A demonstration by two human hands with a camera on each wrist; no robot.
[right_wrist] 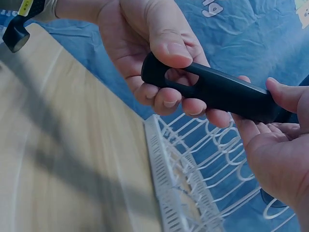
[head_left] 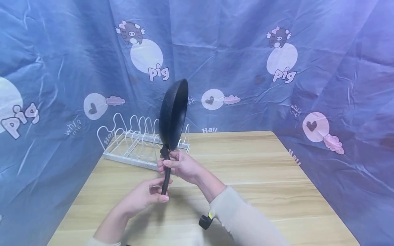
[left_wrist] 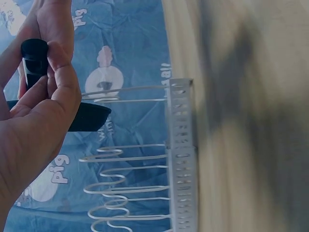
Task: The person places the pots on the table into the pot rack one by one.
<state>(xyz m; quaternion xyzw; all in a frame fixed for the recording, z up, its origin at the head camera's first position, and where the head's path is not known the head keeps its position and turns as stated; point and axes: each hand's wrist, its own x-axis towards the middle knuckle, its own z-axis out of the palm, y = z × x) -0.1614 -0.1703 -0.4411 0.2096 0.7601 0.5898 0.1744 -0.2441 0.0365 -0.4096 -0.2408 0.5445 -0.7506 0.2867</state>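
A black frying pan is held up on its edge above the table, its hollow side turned to the right and its handle pointing down. My left hand grips the lower end of the handle, with the thumb over the hole in it. Closer to the pan body, my right hand pinches the handle between thumb and fingers. Behind the pan stands a white wire rack, partly hidden by the pan and the right hand. In the left wrist view, the left hand covers much of the pan.
The rack has a row of upright wire loops and slotted base rails; it sits at the table's back left. Wood-grain tabletop extends to the right. A blue printed curtain hangs around the back and sides.
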